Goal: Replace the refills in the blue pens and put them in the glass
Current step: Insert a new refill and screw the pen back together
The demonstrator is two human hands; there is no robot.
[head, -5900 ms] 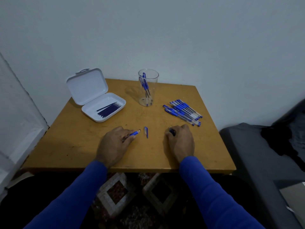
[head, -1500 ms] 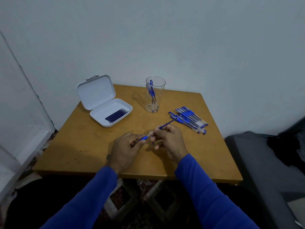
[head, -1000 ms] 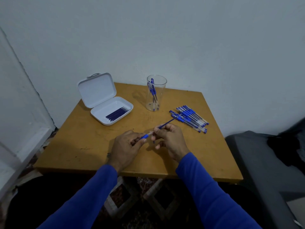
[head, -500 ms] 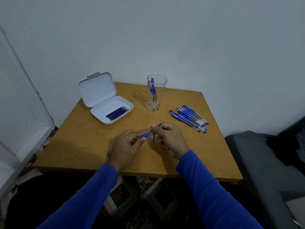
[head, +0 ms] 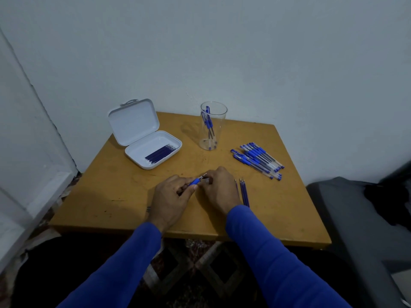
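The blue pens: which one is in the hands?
The blue pen at the table's front middle, gripped by the left hand; the others lie piled or stand in the glass.

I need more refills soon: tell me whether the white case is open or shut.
Open. The white case has its lid tilted up at the back, and dark refills lie in its tray.

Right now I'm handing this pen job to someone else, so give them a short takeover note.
Left hand grips a blue pen; right hand works at its tip, its grasp hidden.
Glass at the back holds a few finished pens.
Pile of pens on the right still waits.
Fresh refills lie in the open white case; three loose refills lie beside the right wrist.
Left: finish this pen, then the pile.
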